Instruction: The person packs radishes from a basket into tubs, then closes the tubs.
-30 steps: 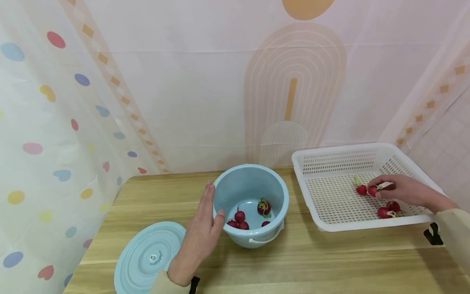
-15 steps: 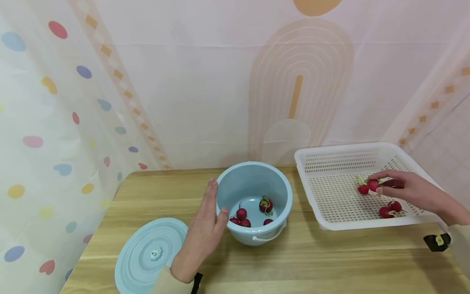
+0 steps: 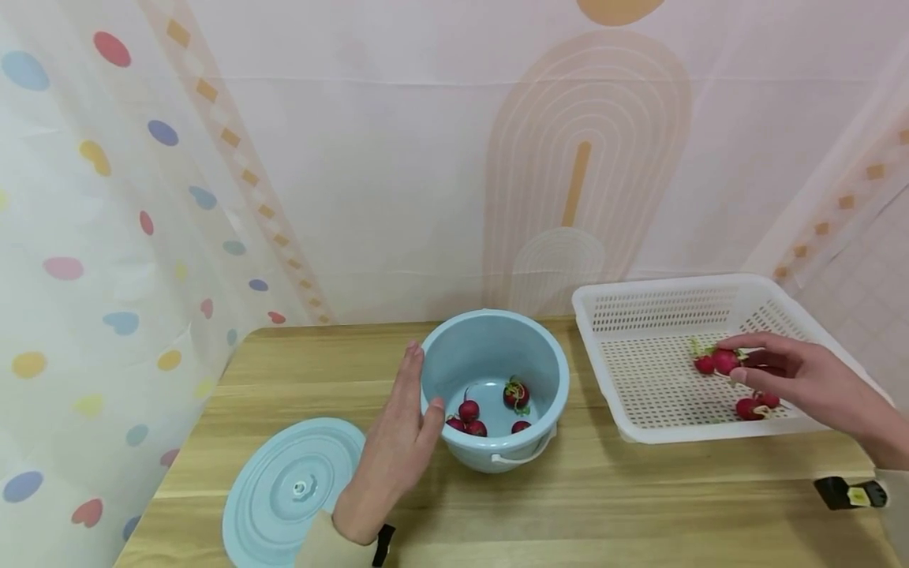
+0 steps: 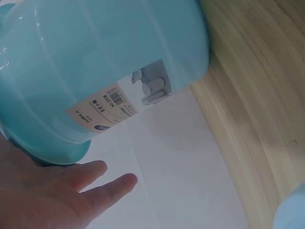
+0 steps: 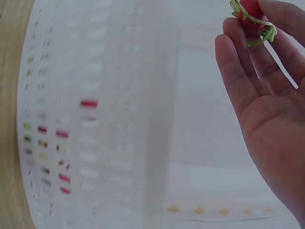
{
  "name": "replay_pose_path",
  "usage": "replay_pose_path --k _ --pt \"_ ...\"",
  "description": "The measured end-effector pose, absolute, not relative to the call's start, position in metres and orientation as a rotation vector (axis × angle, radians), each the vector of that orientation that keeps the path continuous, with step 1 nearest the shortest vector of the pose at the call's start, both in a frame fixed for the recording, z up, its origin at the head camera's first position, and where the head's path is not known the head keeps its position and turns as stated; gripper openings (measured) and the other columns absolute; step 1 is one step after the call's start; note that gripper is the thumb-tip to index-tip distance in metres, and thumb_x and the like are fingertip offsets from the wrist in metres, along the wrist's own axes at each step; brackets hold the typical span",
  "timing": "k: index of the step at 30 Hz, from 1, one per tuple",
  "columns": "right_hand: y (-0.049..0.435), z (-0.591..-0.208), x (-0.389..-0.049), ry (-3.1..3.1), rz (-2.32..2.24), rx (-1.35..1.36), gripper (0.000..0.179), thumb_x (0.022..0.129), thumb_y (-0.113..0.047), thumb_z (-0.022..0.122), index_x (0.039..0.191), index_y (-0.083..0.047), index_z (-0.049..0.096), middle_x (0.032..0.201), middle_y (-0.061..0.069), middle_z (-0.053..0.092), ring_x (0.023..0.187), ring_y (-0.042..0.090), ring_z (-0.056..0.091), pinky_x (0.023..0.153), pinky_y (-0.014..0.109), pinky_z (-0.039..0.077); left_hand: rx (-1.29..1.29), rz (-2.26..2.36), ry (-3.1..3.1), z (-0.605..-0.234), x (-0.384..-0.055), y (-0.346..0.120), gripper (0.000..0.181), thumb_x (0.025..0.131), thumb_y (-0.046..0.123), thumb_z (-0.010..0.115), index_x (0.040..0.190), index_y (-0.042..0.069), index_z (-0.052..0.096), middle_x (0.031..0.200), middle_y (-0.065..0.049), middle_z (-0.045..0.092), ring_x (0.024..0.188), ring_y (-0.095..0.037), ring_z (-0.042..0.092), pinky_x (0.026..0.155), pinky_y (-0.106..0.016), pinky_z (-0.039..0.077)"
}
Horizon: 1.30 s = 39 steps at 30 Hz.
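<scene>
My left hand (image 3: 398, 438) lies along the left side of a light blue bucket (image 3: 495, 327), its fingers straight at the rim. Several red radishes (image 3: 469, 410) lie on the bucket's bottom. In the left wrist view the bucket (image 4: 109, 43) shows a printed label, and the fingers (image 4: 112, 191) extend beside its rim. My right hand (image 3: 802, 383) pinches a radish (image 3: 725, 361) between thumb and fingers over a white perforated basket (image 3: 614, 394). In the right wrist view, green leaves hang from the held radish (image 5: 252, 19). Other radishes (image 3: 749, 409) rest in the basket, partly behind the hand.
A round light blue lid (image 3: 284, 481) lies on the wooden table (image 3: 568, 513) left of the bucket, partly behind my left forearm. The bucket's white handle (image 3: 521, 457) hangs at its front. A patterned curtain (image 3: 398, 197) rises behind the table.
My right hand has lifted the radish slightly from beside another one in the basket. The left hand stays at the bucket. The head view has shifted a little.
</scene>
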State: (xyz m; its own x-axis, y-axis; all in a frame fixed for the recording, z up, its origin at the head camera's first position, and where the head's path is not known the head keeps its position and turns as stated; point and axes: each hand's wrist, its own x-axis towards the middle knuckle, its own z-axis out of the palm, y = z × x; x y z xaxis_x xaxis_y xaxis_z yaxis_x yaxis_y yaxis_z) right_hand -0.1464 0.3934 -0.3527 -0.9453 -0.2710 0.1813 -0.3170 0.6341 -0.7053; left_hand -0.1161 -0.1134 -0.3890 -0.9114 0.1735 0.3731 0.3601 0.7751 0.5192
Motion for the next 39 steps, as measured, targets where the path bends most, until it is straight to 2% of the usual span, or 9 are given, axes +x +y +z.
replay_pose_path --k 10,16,25,29,33,39 --pt "0.372 -0.345 -0.133 -2.675 1.349 0.521 0.037 0.097 0.002 0.067 0.132 -0.010 0.066 0.110 -0.015 0.070 0.090 0.002 0.070 0.061 0.022 0.054 -0.409 -0.870 -2.674 -0.387 -0.116 -0.114 0.071 0.106 0.028 0.049 0.165 0.003 0.019 0.173 -0.007 0.015 0.153 -0.031 0.032 0.110 -0.057 0.044" --pt "0.356 -0.341 -0.127 -2.588 1.443 0.640 0.042 0.094 0.011 0.066 0.133 -0.005 0.064 0.114 -0.011 0.070 0.084 0.006 0.071 0.057 0.028 0.058 -0.409 -0.871 -2.669 -0.386 -0.116 -0.114 0.070 0.106 0.028 0.049 0.165 0.003 0.020 0.173 -0.006 0.016 0.152 -0.031 0.033 0.109 -0.058 0.045" --pt "0.336 -0.331 -0.119 -2.566 1.418 0.708 0.043 0.093 0.012 0.066 0.133 -0.004 0.065 0.122 -0.011 0.067 0.093 0.005 0.069 0.053 0.027 0.054 -0.421 -0.875 -2.671 -0.386 -0.116 -0.115 0.071 0.105 0.028 0.047 0.164 0.001 0.020 0.173 -0.007 0.015 0.153 -0.030 0.031 0.112 -0.056 0.042" --pt "0.326 -0.326 -0.115 -2.512 1.394 0.782 0.045 0.089 0.017 0.066 0.130 -0.002 0.066 0.122 -0.008 0.066 0.098 0.004 0.069 0.061 0.022 0.055 -0.424 -0.883 -2.675 -0.385 -0.116 -0.115 0.071 0.105 0.028 0.048 0.164 0.001 0.020 0.173 -0.007 0.015 0.154 -0.028 0.029 0.114 -0.055 0.040" --pt "0.317 -0.322 -0.113 -2.439 1.381 0.866 0.048 0.085 0.023 0.067 0.127 0.001 0.067 0.123 -0.002 0.067 0.101 0.005 0.070 0.077 0.016 0.056 -0.430 -0.884 -2.680 -0.385 -0.116 -0.115 0.071 0.105 0.028 0.048 0.164 0.000 0.020 0.173 -0.007 0.015 0.155 -0.028 0.027 0.117 -0.054 0.037" --pt "0.304 -0.318 -0.111 -2.365 1.384 0.949 0.049 0.081 0.026 0.068 0.125 0.004 0.067 0.123 0.001 0.067 0.102 0.007 0.069 0.086 0.015 0.055 -0.428 -0.875 -2.681 -0.383 -0.116 -0.115 0.070 0.105 0.028 0.048 0.164 0.000 0.020 0.172 -0.008 0.016 0.155 -0.027 0.025 0.118 -0.053 0.034"
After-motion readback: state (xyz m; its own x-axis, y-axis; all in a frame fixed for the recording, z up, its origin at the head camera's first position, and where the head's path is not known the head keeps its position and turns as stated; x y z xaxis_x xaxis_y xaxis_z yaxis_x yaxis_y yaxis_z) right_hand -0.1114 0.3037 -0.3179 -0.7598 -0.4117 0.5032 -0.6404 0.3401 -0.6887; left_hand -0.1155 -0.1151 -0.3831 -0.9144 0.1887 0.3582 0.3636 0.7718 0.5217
